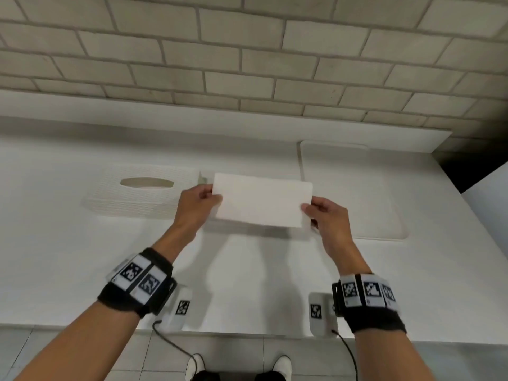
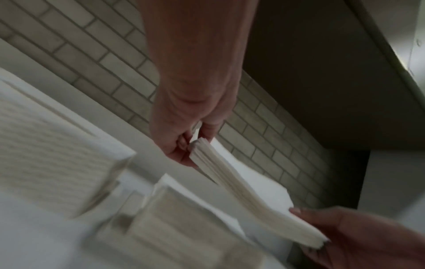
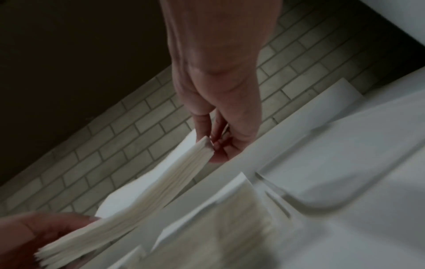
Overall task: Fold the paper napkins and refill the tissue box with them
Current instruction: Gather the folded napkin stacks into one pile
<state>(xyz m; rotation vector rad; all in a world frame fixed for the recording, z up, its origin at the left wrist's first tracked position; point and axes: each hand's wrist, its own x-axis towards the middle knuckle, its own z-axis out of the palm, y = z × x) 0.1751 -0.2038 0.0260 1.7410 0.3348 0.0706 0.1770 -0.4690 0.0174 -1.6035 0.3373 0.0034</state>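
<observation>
A thick stack of folded white napkins [image 1: 261,200] hangs flat in the air over the counter. My left hand [image 1: 213,195] pinches its left end, thumb on top, and my right hand [image 1: 310,209] pinches its right end. The left wrist view shows the stack [image 2: 241,191] sagging between the left hand [image 2: 193,140] and the right hand [image 2: 345,236]. A white woven tissue box cover [image 1: 137,196] with an oval slot lies to the left. Below the stack stands an open woven box base [image 2: 174,227], blurred here and mostly hidden in the head view.
A white rounded mat [image 1: 357,188] lies on the white counter [image 1: 82,257] to the right of the stack. A brick wall [image 1: 247,64] backs the counter. A dark gap [image 1: 467,171] opens at the far right. The counter's front edge runs just below my wrists.
</observation>
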